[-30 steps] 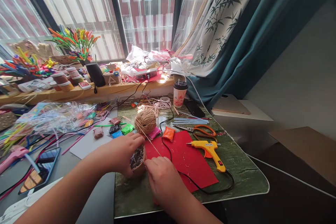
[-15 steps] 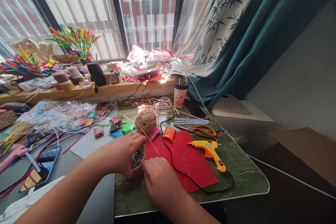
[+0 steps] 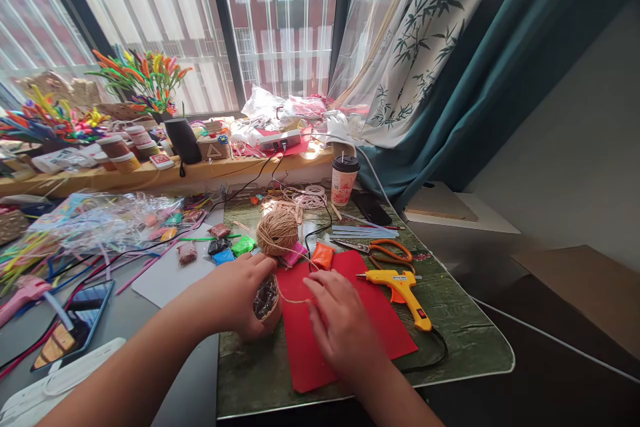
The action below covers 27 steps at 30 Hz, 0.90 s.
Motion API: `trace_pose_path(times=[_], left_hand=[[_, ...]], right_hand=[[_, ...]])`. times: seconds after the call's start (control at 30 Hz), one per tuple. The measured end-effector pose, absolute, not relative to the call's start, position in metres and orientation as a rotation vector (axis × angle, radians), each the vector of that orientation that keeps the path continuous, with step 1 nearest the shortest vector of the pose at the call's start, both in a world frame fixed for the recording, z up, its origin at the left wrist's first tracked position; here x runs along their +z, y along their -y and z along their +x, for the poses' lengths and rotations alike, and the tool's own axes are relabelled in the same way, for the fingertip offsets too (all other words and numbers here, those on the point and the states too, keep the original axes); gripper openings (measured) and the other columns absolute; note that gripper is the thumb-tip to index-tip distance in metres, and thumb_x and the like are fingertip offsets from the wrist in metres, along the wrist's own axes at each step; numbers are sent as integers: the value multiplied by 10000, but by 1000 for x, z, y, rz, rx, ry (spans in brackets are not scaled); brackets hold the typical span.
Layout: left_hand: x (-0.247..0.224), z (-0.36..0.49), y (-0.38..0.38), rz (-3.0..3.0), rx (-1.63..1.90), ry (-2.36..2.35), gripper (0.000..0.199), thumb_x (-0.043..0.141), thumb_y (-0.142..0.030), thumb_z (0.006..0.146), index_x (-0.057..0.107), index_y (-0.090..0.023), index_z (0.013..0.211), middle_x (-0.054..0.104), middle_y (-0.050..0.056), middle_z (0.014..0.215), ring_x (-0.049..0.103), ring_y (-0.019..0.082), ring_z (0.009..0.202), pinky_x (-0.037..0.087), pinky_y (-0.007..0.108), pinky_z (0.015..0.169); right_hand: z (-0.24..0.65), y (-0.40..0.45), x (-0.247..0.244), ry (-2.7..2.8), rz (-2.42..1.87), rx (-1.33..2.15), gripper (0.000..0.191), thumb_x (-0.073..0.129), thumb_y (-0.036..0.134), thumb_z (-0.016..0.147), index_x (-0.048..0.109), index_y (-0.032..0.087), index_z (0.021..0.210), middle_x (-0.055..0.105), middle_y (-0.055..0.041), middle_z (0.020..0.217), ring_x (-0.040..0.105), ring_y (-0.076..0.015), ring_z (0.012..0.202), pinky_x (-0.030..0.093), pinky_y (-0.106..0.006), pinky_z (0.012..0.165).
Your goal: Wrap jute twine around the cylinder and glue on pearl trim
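Note:
My left hand (image 3: 240,293) is wrapped around a small round cup (image 3: 270,317), gripping it by the side. The cup's outer wall looks covered in brown twine, and its opening shows a shiny dark lining. From the cup's rim a slack strand of twine (image 3: 295,301) runs to my right hand (image 3: 343,313), whose fingers are closed on it over the red sheet (image 3: 370,320). Another stretch leads from those fingers back to the ball of twine (image 3: 277,232) behind the cup. My right palm is hidden.
A yellow glue gun (image 3: 400,287) lies on the sheet's right side, its black cord trailing frontward. Orange-handled scissors (image 3: 390,252), glue sticks (image 3: 365,232) and a lidded paper cup (image 3: 345,180) stand farther back. Small colored packets (image 3: 323,255) surround the ball. A phone (image 3: 75,327) lies left.
My right hand has moved away from the cup, to the right and slightly up, drawing twine out. The red sheet's near part now shows more. My left hand keeps its hold.

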<state>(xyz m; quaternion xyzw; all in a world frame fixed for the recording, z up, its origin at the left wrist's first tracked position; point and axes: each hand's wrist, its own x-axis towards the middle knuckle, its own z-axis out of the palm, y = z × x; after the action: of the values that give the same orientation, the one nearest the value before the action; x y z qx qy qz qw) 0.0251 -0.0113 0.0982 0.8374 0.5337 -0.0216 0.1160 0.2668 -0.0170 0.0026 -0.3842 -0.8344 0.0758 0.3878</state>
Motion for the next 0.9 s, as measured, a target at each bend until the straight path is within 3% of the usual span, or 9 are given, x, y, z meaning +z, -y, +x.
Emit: trace_pose_path(times=[0.1, 0.23, 0.43, 0.6, 0.73, 0.9], left_hand=[[100, 26, 12, 2438, -65, -1561, 559, 705, -461, 745, 582, -252, 1249, 691, 115, 1134, 674, 351, 1041, 566, 456, 879], [101, 28, 14, 2408, -63, -1600, 512, 671, -486, 770, 594, -244, 1214, 680, 106, 1085, 668, 333, 1002, 563, 432, 849], [102, 31, 15, 2388, -72, -1642, 501, 677, -497, 763, 611, -245, 1190, 680, 93, 1068, 662, 320, 994, 557, 412, 867], [103, 33, 16, 2363, -72, -1683, 473, 652, -515, 782, 616, -250, 1172, 680, 102, 1072, 665, 327, 1001, 565, 420, 843], [107, 35, 16, 2357, -111, -1697, 462, 643, -509, 775, 628, -238, 1149, 684, 118, 1084, 669, 338, 1002, 571, 437, 847], [106, 38, 19, 2347, -132, -1716, 551, 636, -508, 789, 626, -208, 1251, 679, 149, 1195, 657, 364, 1107, 573, 469, 926]], right_hand=[[325, -31, 2, 1996, -1333, 85, 339, 467, 202, 1052, 686, 132, 1301, 701, -199, 1294, 622, -356, 1225, 483, -520, 1085], [398, -98, 1, 2183, -1870, 243, 349, 523, 126, 981, 767, 128, 1232, 729, -199, 1317, 662, -369, 1227, 482, -491, 1096], [430, -143, -9, 2369, -1930, 446, 304, 781, 142, 802, 820, 168, 1102, 800, -142, 1183, 742, -316, 1083, 539, -345, 897], [423, -152, -14, 2462, -1894, 511, 206, 767, 88, 758, 797, 161, 948, 799, -101, 991, 731, -266, 911, 482, -294, 740], [413, -146, -11, 2438, -1852, 412, 246, 744, 33, 705, 746, 147, 923, 766, -139, 1058, 706, -295, 999, 454, -309, 795], [408, -136, -2, 2277, -1798, 296, 351, 690, 50, 749, 689, 131, 1091, 742, -176, 1110, 693, -328, 1076, 464, -361, 901]])
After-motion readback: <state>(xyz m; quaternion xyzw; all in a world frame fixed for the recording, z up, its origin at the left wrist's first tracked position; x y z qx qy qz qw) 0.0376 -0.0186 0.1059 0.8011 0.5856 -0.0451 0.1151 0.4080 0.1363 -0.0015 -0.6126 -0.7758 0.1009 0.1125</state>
